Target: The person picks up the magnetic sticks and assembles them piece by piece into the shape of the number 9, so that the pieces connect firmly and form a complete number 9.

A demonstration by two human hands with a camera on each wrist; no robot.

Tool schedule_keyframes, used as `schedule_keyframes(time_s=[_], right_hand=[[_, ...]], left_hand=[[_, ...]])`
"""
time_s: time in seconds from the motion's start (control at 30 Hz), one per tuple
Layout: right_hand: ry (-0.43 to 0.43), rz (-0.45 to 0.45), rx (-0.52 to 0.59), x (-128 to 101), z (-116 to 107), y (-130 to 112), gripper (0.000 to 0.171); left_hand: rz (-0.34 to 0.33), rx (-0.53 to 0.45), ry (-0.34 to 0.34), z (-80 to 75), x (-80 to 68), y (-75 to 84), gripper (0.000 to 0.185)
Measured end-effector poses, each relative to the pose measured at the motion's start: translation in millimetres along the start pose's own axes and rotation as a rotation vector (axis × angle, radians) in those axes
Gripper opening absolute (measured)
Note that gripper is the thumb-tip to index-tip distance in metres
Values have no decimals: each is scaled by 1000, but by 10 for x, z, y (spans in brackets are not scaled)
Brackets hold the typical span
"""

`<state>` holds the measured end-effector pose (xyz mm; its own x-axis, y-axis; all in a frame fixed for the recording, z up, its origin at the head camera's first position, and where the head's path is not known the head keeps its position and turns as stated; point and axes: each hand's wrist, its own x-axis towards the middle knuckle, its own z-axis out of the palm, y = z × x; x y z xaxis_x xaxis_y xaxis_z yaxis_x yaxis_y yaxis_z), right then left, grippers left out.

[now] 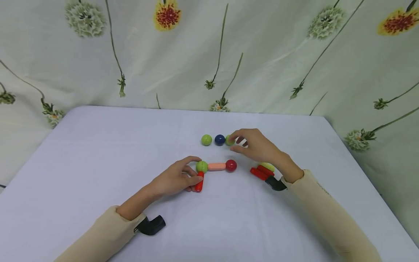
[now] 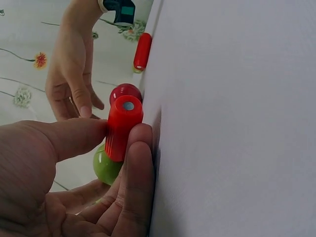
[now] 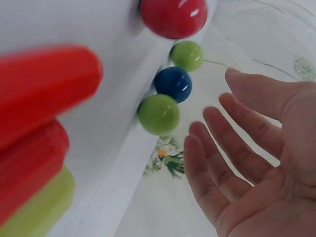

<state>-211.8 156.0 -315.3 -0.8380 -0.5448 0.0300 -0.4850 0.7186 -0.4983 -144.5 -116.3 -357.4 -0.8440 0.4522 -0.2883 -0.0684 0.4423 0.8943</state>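
My left hand (image 1: 176,176) pinches a short red rod (image 1: 199,183) between thumb and fingers. In the left wrist view the rod's end shows a small silver disc. The rod's far end meets a green ball (image 1: 202,166), which my index finger touches. From that ball a salmon-pink rod (image 1: 216,166) runs right to a red ball (image 1: 231,166). My right hand (image 1: 256,145), fingers spread and loosely bent, hovers beside another green ball (image 1: 230,140). In the right wrist view nothing lies between its fingers, and a gap separates them from that green ball (image 3: 159,114).
Left of that ball lie a blue ball (image 1: 219,140) and a further green ball (image 1: 206,140). Under my right forearm are red rods (image 1: 259,173) and a yellow-green rod (image 1: 267,166). A flower-printed cloth (image 1: 183,65) hangs behind the white table (image 1: 98,145).
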Motion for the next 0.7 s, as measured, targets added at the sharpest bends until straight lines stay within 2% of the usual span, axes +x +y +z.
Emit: schedule_keyframes(time_s=[0.17,0.47,0.7], right_hand=[[40,65,-2,167,-6,109,30],[-37,186,90,333,40,270,38],[-57,196,91,363,69,287,36]], left_hand=[[-6,9,14,15,11,-13,55],[0,2,15,20,11,-28,56],[-3,-2,17,14,19,-24,56]])
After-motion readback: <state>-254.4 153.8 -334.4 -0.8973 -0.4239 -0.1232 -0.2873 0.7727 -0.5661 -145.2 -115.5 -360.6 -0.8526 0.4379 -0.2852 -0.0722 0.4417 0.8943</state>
